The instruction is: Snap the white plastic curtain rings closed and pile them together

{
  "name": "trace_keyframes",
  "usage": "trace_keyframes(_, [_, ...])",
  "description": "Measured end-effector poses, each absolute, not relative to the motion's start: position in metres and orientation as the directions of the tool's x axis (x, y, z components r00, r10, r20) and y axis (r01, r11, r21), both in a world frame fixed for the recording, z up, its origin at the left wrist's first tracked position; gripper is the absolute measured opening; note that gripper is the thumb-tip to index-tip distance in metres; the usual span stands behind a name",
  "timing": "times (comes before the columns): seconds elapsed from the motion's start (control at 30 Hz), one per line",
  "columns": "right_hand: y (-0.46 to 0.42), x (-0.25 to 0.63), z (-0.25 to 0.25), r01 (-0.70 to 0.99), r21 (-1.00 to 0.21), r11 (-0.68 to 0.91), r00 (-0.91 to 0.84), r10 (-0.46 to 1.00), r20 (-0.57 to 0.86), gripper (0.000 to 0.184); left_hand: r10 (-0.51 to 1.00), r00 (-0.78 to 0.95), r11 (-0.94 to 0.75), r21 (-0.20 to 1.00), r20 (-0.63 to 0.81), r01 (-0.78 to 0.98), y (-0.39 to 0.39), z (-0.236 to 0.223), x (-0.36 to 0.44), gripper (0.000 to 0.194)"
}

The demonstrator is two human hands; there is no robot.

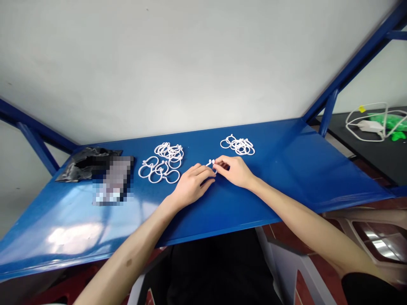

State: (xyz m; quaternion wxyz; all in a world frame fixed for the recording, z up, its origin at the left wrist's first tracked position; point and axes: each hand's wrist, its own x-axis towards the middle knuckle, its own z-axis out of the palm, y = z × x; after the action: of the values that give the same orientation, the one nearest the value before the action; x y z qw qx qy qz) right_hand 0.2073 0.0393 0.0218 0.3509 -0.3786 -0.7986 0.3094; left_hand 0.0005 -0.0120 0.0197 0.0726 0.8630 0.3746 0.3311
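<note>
The left hand (193,181) and right hand (235,170) grip one white ring (210,162) between their fingertips at frame centre. Loose white ring groups (241,146) rest on the blue worktop (302,156), left and upper right of centre.

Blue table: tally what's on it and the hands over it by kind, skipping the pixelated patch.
Left hand and right hand: 2
Black plastic bag: 1
White rings: at least 10; they overlap, so no exact count
Total: at least 13
</note>
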Motion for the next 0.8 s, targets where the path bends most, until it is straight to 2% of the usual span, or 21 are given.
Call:
trace_keyframes(0.13, [0.038, 0.208, 0.022, 0.376, -0.734, 0.566, -0.465, 0.800, 0.378, 0.009, 0.805, 0.278, -0.565, 0.538, 0.523, 0.625, -0.014, 0.019, 0.004, 0.012])
trace_keyframes(0.23, [0.036, 0.208, 0.024, 0.374, -0.716, 0.589, -0.484, 0.783, 0.391, 0.010, 0.904, 0.091, -0.373, 0.669, 0.417, 0.643, -0.010, 0.018, 0.003, 0.019])
trace_keyframes(0.37, [0.031, 0.207, 0.027, 0.358, -0.731, 0.580, -0.517, 0.775, 0.362, 0.010, 0.971, 0.145, -0.238, 0.809, 0.189, 0.538, -0.005, 0.021, 0.002, 0.022])
trace_keyframes(0.43, [0.030, 0.207, 0.028, 0.350, -0.732, 0.584, -0.533, 0.767, 0.357, 0.009, 0.978, 0.161, -0.193, 0.851, 0.130, 0.488, -0.005, 0.023, 0.002, 0.024])
trace_keyframes(0.53, [0.028, 0.206, 0.028, 0.348, -0.715, 0.607, -0.552, 0.749, 0.367, 0.008, 0.981, 0.151, -0.179, 0.864, 0.122, 0.470, -0.006, 0.026, 0.002, 0.022])
trace_keyframes(0.8, [0.027, 0.205, 0.018, 0.296, -0.603, 0.741, -0.609, 0.633, 0.479, 0.014, 0.969, 0.152, -0.246, 0.778, 0.194, 0.578, -0.011, 0.019, 0.000, 0.018])
